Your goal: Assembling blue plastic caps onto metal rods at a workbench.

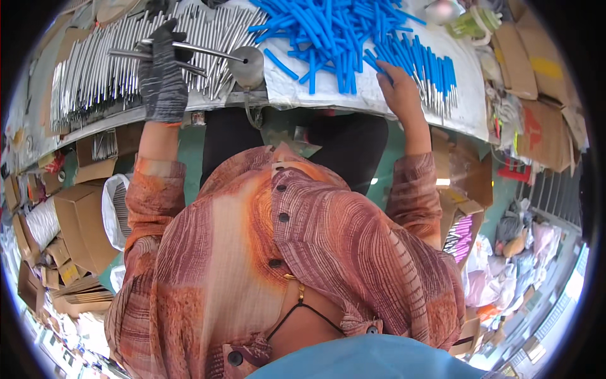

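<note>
My left hand [163, 69], in a dark grey knit glove, is closed around a few thin metal rods [189, 49] at the table's near edge. The longest rod points right, its tip at a small metal cone fixture [247, 65] mounted on the edge. A wide heap of the same rods [95, 76] lies behind the glove. My bare right hand [399, 88] reaches onto the white sheet [297, 88], fingers curled on a blue tube [377, 65] at the edge of a big pile of blue tubes [328, 31].
Rods with blue sleeves [439, 76] lie in a row right of my right hand. A green cup [470, 22] stands at the far right. Cardboard boxes [79, 221] crowd the floor on the left, cardboard sheets [536, 120] and bags [505, 265] on the right.
</note>
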Demonstrator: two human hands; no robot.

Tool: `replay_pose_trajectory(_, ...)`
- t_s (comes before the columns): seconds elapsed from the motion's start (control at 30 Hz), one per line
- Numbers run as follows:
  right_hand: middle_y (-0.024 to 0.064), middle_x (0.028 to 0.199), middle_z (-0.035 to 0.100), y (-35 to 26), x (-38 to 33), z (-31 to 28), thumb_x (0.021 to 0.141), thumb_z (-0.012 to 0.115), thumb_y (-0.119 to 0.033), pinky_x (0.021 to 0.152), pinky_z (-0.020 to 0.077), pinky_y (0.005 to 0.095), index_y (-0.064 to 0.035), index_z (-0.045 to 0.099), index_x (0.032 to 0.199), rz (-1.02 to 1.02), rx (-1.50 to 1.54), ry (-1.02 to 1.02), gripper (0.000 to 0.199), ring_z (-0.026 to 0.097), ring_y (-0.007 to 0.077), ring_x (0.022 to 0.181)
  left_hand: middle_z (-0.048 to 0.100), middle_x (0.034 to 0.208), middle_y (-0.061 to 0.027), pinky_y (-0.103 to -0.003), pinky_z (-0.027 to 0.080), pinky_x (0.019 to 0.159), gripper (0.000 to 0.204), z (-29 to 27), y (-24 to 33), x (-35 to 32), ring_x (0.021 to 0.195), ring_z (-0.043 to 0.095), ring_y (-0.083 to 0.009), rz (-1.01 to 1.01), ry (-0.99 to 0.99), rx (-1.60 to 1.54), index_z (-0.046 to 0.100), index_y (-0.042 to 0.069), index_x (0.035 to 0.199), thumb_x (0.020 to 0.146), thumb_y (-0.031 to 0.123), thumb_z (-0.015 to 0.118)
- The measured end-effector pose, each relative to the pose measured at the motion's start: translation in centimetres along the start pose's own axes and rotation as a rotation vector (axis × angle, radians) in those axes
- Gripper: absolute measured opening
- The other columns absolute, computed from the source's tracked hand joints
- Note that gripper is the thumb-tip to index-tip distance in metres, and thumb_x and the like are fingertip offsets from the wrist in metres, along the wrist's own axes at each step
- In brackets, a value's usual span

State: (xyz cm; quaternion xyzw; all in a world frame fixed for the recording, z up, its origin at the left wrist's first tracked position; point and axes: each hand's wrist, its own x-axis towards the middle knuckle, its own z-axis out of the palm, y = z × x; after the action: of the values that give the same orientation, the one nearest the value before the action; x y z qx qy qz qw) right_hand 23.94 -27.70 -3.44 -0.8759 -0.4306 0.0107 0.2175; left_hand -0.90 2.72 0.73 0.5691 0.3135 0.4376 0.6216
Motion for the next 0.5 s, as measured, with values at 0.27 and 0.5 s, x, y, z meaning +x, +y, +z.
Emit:
replay_pose_trajectory(0.27, 0.0076, 0.093, 0.063, -13.2, 3.7, -2.8, 0.078, 0.067, -0.007, 0.065, 0.0503, 0.0237, 0.0003, 0.062, 0.099, 0.014, 1.117, -0.012, 0.023, 0.061, 0.0113, 0.073, 0.062, 0.099, -0.0034, -0.022, 0.045, 0.077, 0.031, 2.9, -0.8, -1.5, 0.089, 0.056, -0.0081, 0.213, -0.382, 0.149, 0.054, 0.004, 0.118, 0.089, 0.015, 0.057)
replay_pose_trajectory(0.5, 0.0141, 0.090, 0.062, -17.6, 4.4, -3.7, 0.077, 0.067, 0.000, 0.060, 0.0540, 0.0237, 0.0042, 0.051, 0.099, -0.090, 1.234, 0.180, 0.028, 0.064, 0.0149, 0.073, 0.062, 0.084, -0.0016, -0.022, 0.045, 0.072, 0.023, 2.6, -1.7, -2.9, 0.077, 0.056, -0.0066, 0.076, -0.448, 0.163, 0.060, 0.005, 0.109, 0.089, 0.015, 0.056)
